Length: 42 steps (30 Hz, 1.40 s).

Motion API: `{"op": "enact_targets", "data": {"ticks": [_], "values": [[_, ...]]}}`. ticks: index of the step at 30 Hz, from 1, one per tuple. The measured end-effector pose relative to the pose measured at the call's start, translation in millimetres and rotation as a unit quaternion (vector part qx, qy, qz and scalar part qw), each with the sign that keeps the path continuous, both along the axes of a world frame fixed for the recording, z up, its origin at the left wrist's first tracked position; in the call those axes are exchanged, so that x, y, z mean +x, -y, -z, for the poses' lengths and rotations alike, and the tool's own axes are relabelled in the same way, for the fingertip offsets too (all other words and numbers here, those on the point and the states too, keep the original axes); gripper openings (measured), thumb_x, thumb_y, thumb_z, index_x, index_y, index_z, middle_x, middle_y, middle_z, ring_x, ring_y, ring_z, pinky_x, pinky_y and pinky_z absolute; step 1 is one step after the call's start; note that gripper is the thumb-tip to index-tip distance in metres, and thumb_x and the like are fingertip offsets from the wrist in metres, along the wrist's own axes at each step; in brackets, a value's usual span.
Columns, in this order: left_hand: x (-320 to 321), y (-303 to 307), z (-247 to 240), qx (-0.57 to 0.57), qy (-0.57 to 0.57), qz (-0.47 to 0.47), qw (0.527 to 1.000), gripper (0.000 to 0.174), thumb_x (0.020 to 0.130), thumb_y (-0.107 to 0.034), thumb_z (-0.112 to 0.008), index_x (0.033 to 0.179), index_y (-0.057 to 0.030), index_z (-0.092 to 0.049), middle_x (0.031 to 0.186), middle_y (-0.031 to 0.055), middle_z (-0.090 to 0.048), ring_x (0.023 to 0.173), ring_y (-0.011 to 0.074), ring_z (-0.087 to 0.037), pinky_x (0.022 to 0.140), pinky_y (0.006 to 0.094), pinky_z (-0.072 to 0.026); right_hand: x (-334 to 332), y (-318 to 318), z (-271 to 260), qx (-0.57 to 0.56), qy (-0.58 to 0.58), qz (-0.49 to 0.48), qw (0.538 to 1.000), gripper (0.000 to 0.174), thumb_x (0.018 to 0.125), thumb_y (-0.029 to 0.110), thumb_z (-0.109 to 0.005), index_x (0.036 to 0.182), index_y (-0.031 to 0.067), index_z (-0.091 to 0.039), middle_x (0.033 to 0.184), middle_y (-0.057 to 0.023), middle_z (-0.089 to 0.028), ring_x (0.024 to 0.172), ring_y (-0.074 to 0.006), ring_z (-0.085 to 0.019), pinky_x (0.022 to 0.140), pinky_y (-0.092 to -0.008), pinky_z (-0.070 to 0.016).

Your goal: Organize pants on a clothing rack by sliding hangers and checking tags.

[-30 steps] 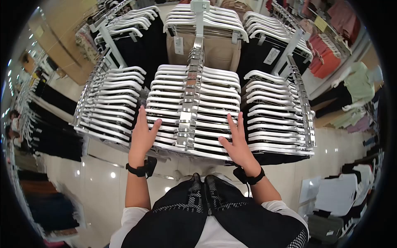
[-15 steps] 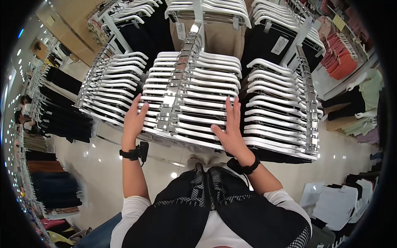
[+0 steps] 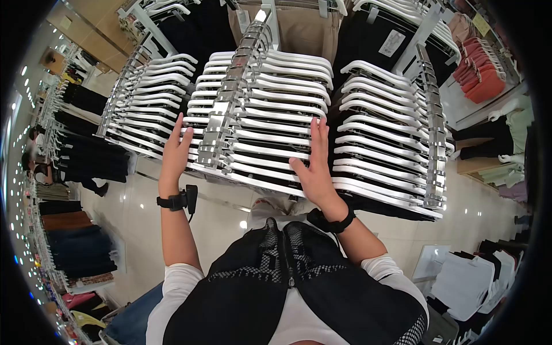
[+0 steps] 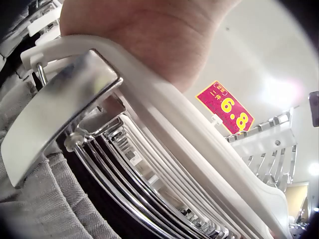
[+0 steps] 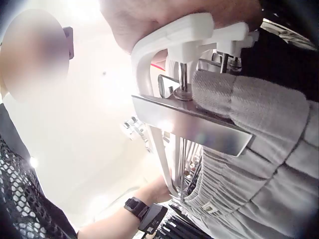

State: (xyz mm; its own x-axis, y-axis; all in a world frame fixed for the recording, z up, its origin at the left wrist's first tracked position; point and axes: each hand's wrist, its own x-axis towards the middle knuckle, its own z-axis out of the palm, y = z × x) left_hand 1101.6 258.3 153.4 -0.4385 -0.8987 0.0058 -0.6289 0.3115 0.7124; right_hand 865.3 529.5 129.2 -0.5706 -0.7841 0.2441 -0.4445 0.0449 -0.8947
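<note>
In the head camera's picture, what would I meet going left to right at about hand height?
Black hanging clothes, left hand, middle row's silver hooks, right hand, right row of white hangers, mannequin in pale green.

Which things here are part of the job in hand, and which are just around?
Likely the job:
left hand, right hand
white plastic hangers between them
grey gathered cloth garment

Just around:
red rectangular sign, yellow numerals
coral-red cloth garments

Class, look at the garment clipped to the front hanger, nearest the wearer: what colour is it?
Grey; the garment shows best in the right wrist view.
</note>
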Motion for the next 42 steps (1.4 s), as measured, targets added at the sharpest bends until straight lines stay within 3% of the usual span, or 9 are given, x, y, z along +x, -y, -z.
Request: {"op": "enact_targets", "data": {"ticks": [4,8,11,12,15,18,21,31,42], "values": [[-3.2,3.4,3.1,-0.016,-0.033,0.008,0.999,0.062,0.103,-0.04,-0.059,0.158,-0.0177,-0.042,0.121,0.0123,-0.068,0.079,0.0156,-0.05,0.079,0.0296,-0.0469,-1.3,0.8,-2.2,0.008,-0.01,0.0,1.0,0.092,0.089,0.012,-0.063,0.165,0.0064,-0.012,0.171,-0.0252,0.001,0.157,-0.0459,0.0,0.126,-0.053,-0.0088],[-5.9,-0.2,-2.2,-0.002,-0.013,-0.022,1.0,0.063,0.102,-0.041,-0.06,0.157,-0.0175,-0.043,0.099,0.0093,-0.065,0.076,0.0154,-0.047,0.076,0.0299,-0.0462,-2.5,3.4,-1.8,0.014,-0.008,-0.008,1.0,0.09,0.09,0.011,-0.062,0.165,0.0062,-0.013,0.171,-0.0243,0.003,0.158,-0.0455,0.002,0.126,-0.0534,-0.0076],[-7.9,-2.6,-9.1,0.02,0.007,-0.025,0.999,0.063,0.102,-0.041,-0.06,0.158,-0.0179,-0.043,0.113,0.0138,-0.069,0.087,0.0191,-0.058,0.084,0.0311,-0.0483,-3.6,2.9,-1.1,0.012,-0.002,-0.014,1.0,0.089,0.091,0.012,-0.061,0.165,0.0063,-0.013,0.171,-0.0238,0.004,0.158,-0.0451,0.003,0.126,-0.0538,-0.0069],[-8.7,-1.1,-6.5,-0.009,-0.002,-0.015,1.0,0.063,0.102,-0.04,-0.06,0.157,-0.0164,-0.043,0.135,0.0194,-0.064,0.109,0.0258,-0.064,0.097,0.0333,-0.0473,-3.7,2.9,-0.7,0.01,0.001,-0.015,1.0,0.089,0.091,0.012,-0.061,0.165,0.0064,-0.013,0.171,-0.0238,0.004,0.158,-0.0451,0.003,0.126,-0.054,-0.0069],[-7.2,-2.7,-5.6,0.009,-0.011,-0.016,1.0,0.063,0.102,-0.04,-0.059,0.157,-0.0143,-0.043,0.15,0.0217,-0.054,0.131,0.0308,-0.058,0.108,0.0351,-0.0424,-1.9,2.3,-1.5,0.013,0.008,-0.016,1.0,0.088,0.091,0.013,-0.061,0.165,0.0059,-0.014,0.171,-0.0237,0.004,0.158,-0.0449,0.003,0.126,-0.0541,-0.0066],[-7.7,-2.4,-1.3,-0.047,-0.013,-0.004,0.999,0.061,0.104,-0.033,-0.059,0.159,-0.0162,-0.04,0.101,0.0037,-0.063,0.077,0.0115,-0.045,0.073,0.0257,-0.0432,-4.2,2.2,-2.2,0.012,0.009,-0.021,1.0,0.086,0.092,0.013,-0.061,0.165,0.0056,-0.016,0.171,-0.0234,0.004,0.158,-0.0443,0.002,0.126,-0.0536,-0.0064],[-13.6,-10.8,-15.8,0.038,-0.013,-0.035,0.999,0.063,0.102,-0.038,-0.06,0.157,-0.0131,-0.043,0.149,0.0206,-0.056,0.135,0.031,-0.055,0.11,0.0355,-0.041,-5.4,1.6,-3.6,0.02,0.007,-0.023,0.999,0.086,0.093,0.015,-0.061,0.165,0.0058,-0.015,0.171,-0.0233,0.004,0.158,-0.0444,0.002,0.125,-0.0537,-0.0068],[-10.9,-8.4,-6.3,-0.033,-0.036,0.003,0.999,0.061,0.104,-0.033,-0.057,0.157,-0.008,-0.04,0.155,0.0206,-0.049,0.142,0.0343,-0.048,0.116,0.0381,-0.0367,-6.5,0.7,-7.8,0.024,0.034,-0.032,0.999,0.083,0.096,0.021,-0.06,0.164,0.0023,-0.016,0.171,-0.0247,0.003,0.158,-0.0426,0.001,0.125,-0.0529,-0.0073],[-9.9,-8.3,-6.5,-0.076,-0.026,0.022,0.996,0.063,0.103,-0.032,-0.058,0.157,-0.0063,-0.039,0.151,0.023,-0.051,0.136,0.0372,-0.053,0.111,0.0402,-0.0425,-3.1,-1.8,-12.4,0.034,0.044,-0.02,0.998,0.083,0.094,0.019,-0.059,0.164,0.0028,-0.017,0.171,-0.0245,-0.001,0.159,-0.04,-0.002,0.126,-0.0507,-0.0076]]}}
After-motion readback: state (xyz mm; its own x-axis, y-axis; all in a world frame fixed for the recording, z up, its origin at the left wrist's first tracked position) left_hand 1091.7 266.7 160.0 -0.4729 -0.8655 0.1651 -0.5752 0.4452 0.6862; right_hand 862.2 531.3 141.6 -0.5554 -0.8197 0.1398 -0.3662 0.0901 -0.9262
